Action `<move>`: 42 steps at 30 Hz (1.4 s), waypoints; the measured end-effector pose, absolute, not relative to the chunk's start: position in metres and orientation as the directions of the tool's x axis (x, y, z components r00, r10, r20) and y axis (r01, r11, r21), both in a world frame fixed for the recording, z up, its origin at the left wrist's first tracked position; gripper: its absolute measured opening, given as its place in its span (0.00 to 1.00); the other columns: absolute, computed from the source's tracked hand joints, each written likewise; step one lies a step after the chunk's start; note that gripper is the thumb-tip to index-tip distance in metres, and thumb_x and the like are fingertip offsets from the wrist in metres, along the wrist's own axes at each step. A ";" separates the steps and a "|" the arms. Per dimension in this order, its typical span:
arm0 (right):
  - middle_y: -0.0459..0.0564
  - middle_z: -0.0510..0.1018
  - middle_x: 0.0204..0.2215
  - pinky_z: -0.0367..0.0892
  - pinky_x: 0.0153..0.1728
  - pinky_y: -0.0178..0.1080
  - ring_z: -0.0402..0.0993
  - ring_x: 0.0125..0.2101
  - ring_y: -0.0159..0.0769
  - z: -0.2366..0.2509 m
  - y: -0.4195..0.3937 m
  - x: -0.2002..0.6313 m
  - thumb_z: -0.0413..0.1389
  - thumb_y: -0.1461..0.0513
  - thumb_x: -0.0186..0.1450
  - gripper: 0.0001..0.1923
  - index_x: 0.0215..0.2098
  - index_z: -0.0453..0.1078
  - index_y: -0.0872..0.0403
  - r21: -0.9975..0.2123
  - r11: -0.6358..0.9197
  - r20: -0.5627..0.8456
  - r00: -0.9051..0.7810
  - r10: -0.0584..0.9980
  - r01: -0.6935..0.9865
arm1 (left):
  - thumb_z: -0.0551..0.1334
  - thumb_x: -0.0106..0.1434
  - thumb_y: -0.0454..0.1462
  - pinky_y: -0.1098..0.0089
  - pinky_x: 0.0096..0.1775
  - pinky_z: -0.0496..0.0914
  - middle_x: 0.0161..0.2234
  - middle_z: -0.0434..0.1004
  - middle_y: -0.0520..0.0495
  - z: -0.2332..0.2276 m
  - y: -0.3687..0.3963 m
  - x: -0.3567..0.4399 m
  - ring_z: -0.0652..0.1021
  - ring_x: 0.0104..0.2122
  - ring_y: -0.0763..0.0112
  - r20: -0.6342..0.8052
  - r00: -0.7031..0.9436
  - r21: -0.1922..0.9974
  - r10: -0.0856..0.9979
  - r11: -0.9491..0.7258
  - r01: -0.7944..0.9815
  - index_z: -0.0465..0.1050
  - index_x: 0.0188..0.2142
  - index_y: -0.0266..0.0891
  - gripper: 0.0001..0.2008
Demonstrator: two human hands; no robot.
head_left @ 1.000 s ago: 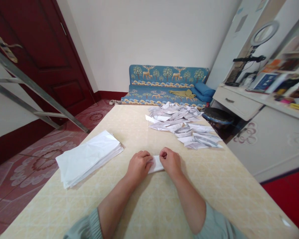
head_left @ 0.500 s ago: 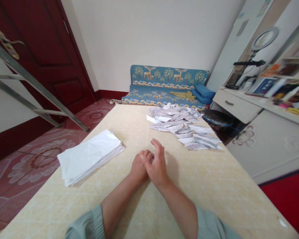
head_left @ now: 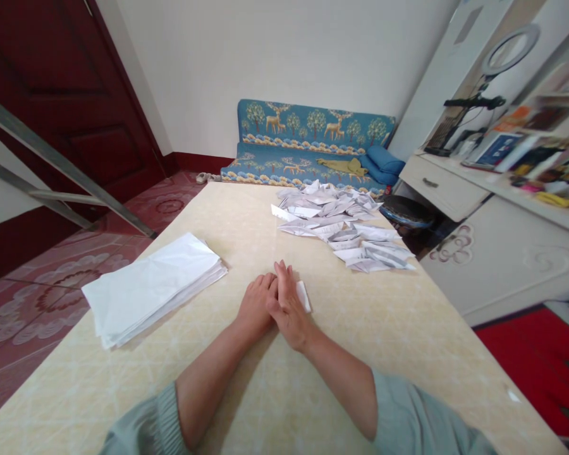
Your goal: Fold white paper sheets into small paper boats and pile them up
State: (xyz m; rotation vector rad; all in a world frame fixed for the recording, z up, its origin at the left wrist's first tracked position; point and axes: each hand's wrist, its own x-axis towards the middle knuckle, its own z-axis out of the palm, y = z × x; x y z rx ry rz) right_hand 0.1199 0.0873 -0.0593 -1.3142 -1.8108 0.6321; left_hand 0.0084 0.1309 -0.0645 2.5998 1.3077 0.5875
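My left hand (head_left: 257, 302) rests on the table with its fingers bent closed, up against my right hand (head_left: 290, 311). The right hand stands on its little-finger edge with the fingers stretched out, its thumb crossing towards the left fingers. A small piece of folded white paper (head_left: 304, 296) sticks out on the far side of the right hand; the rest of it is hidden under the hands. To the left lies a stack of white paper sheets (head_left: 156, 284), slightly fanned. Beyond my right hand is a heap of folded paper pieces (head_left: 334, 218), printed in grey.
The cream patterned table (head_left: 246, 404) carries everything. Behind it stands a blue sofa (head_left: 294, 158) with deer and trees. A metal ladder (head_left: 85, 177) leans at the left by a dark red door (head_left: 66, 82). At the right is a white cabinet (head_left: 493, 253) with a ring light (head_left: 512, 50).
My right hand has tipped over and its fingers have drawn together, and the folded paper now shows beside it. The camera view has shifted a little down and right.
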 end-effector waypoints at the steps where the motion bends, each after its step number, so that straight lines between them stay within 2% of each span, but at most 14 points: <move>1: 0.51 0.35 0.66 0.33 0.61 0.53 0.25 0.64 0.44 -0.060 0.087 0.126 0.38 0.43 0.65 0.38 0.66 0.30 0.50 -0.735 0.356 0.311 -0.180 0.933 0.577 | 0.55 0.62 0.37 0.63 0.42 0.62 0.41 0.67 0.44 -0.064 0.131 0.008 0.67 0.41 0.62 0.272 0.540 0.318 0.796 -0.604 0.731 0.62 0.52 0.41 0.18; 6: 0.52 0.38 0.65 0.35 0.60 0.54 0.29 0.64 0.44 -0.065 0.084 0.159 0.42 0.45 0.65 0.39 0.65 0.29 0.49 -0.618 0.351 0.277 -0.223 0.935 0.704 | 0.54 0.61 0.33 0.64 0.41 0.63 0.41 0.68 0.45 -0.059 0.128 0.008 0.68 0.40 0.64 0.285 0.553 0.336 0.783 -0.622 0.707 0.67 0.42 0.41 0.10; 9: 0.54 0.38 0.65 0.36 0.61 0.53 0.31 0.64 0.43 -0.066 0.083 0.170 0.42 0.47 0.66 0.38 0.66 0.30 0.52 -0.599 0.277 0.217 -0.181 0.959 0.751 | 0.56 0.60 0.34 0.64 0.43 0.63 0.42 0.67 0.45 -0.058 0.129 0.003 0.68 0.42 0.63 0.312 0.509 0.357 0.802 -0.595 0.720 0.67 0.43 0.40 0.11; 12: 0.58 0.46 0.64 0.39 0.61 0.51 0.40 0.63 0.42 -0.066 0.082 0.168 0.45 0.50 0.65 0.38 0.65 0.33 0.56 -0.601 0.177 0.214 -0.057 0.975 0.779 | 0.60 0.58 0.39 0.63 0.43 0.63 0.42 0.69 0.43 -0.057 0.132 -0.002 0.69 0.43 0.61 0.331 0.437 0.364 0.836 -0.540 0.759 0.67 0.45 0.39 0.15; 16: 0.58 0.55 0.61 0.49 0.58 0.49 0.50 0.60 0.47 -0.069 0.086 0.157 0.60 0.57 0.54 0.47 0.65 0.40 0.54 -0.628 0.095 0.274 0.105 0.956 0.773 | 0.64 0.53 0.46 0.65 0.40 0.63 0.35 0.73 0.45 -0.052 0.139 -0.006 0.72 0.38 0.61 0.278 0.390 0.399 0.878 -0.475 0.784 0.71 0.40 0.40 0.18; 20: 0.58 0.58 0.59 0.49 0.58 0.51 0.53 0.58 0.50 -0.075 0.091 0.149 0.64 0.63 0.46 0.51 0.63 0.45 0.54 -0.689 0.085 0.297 0.173 0.939 0.720 | 0.64 0.50 0.50 0.68 0.34 0.61 0.28 0.74 0.48 -0.050 0.144 -0.009 0.72 0.32 0.63 0.233 0.379 0.434 0.896 -0.444 0.784 0.73 0.32 0.41 0.17; 23: 0.58 0.60 0.58 0.48 0.58 0.51 0.54 0.58 0.49 -0.076 0.096 0.146 0.64 0.64 0.46 0.48 0.62 0.49 0.54 -0.801 0.108 0.317 0.265 0.911 0.589 | 0.63 0.52 0.48 0.71 0.28 0.58 0.23 0.71 0.50 -0.052 0.145 -0.011 0.71 0.27 0.67 0.235 0.376 0.515 0.896 -0.443 0.734 0.73 0.27 0.40 0.13; 25: 0.58 0.59 0.59 0.51 0.57 0.50 0.54 0.58 0.47 -0.074 0.098 0.145 0.62 0.63 0.50 0.43 0.61 0.49 0.53 -0.897 0.163 0.323 0.357 0.876 0.412 | 0.61 0.55 0.46 0.73 0.25 0.57 0.20 0.69 0.53 -0.054 0.145 -0.011 0.69 0.23 0.72 0.249 0.340 0.670 0.907 -0.415 0.616 0.70 0.25 0.38 0.13; 28: 0.59 0.61 0.57 0.59 0.52 0.47 0.59 0.56 0.45 -0.068 0.100 0.145 0.60 0.60 0.54 0.38 0.59 0.50 0.52 -0.960 0.261 0.277 0.453 0.847 0.100 | 0.59 0.57 0.46 0.76 0.21 0.58 0.17 0.64 0.57 -0.056 0.143 -0.006 0.66 0.17 0.76 0.215 0.214 0.915 0.953 -0.273 0.298 0.64 0.25 0.38 0.14; 32: 0.55 0.75 0.40 0.68 0.38 0.41 0.73 0.39 0.41 -0.059 0.097 0.141 0.59 0.57 0.55 0.28 0.51 0.59 0.55 -0.951 0.244 0.177 0.316 0.932 -0.189 | 0.64 0.52 0.44 0.73 0.24 0.68 0.25 0.74 0.53 -0.056 0.138 0.004 0.74 0.21 0.73 0.082 0.213 0.994 0.974 -0.066 -0.083 0.64 0.32 0.37 0.15; 35: 0.47 0.74 0.26 0.65 0.27 0.34 0.70 0.26 0.34 -0.059 0.095 0.139 0.56 0.57 0.58 0.10 0.33 0.68 0.57 -0.970 0.221 0.184 0.293 0.938 -0.097 | 0.67 0.50 0.41 0.71 0.29 0.71 0.30 0.77 0.48 -0.056 0.134 0.008 0.77 0.26 0.69 0.061 0.355 0.993 0.933 -0.020 -0.117 0.67 0.37 0.35 0.18; 37: 0.42 0.68 0.19 0.59 0.22 0.31 0.64 0.21 0.29 -0.062 0.094 0.139 0.54 0.58 0.58 0.10 0.24 0.65 0.56 -0.979 0.201 0.196 0.332 0.923 0.019 | 0.67 0.50 0.40 0.70 0.32 0.71 0.32 0.78 0.45 -0.054 0.133 0.009 0.77 0.30 0.67 0.085 0.412 0.994 0.907 -0.046 -0.102 0.68 0.39 0.33 0.19; 39: 0.40 0.63 0.16 0.54 0.19 0.30 0.59 0.19 0.27 -0.065 0.094 0.142 0.53 0.58 0.59 0.11 0.22 0.64 0.56 -0.978 0.175 0.203 0.330 0.922 0.110 | 0.66 0.51 0.40 0.68 0.36 0.71 0.37 0.77 0.43 -0.052 0.133 0.007 0.77 0.35 0.65 0.131 0.373 0.990 0.918 -0.102 -0.098 0.67 0.43 0.34 0.21; 42: 0.40 0.63 0.16 0.52 0.21 0.30 0.59 0.20 0.28 -0.065 0.092 0.144 0.51 0.59 0.60 0.11 0.23 0.65 0.56 -0.947 0.170 0.237 0.234 0.943 0.273 | 0.66 0.52 0.41 0.67 0.38 0.70 0.40 0.76 0.43 -0.045 0.134 0.001 0.76 0.38 0.64 0.242 0.186 0.968 0.952 -0.251 0.024 0.65 0.46 0.37 0.23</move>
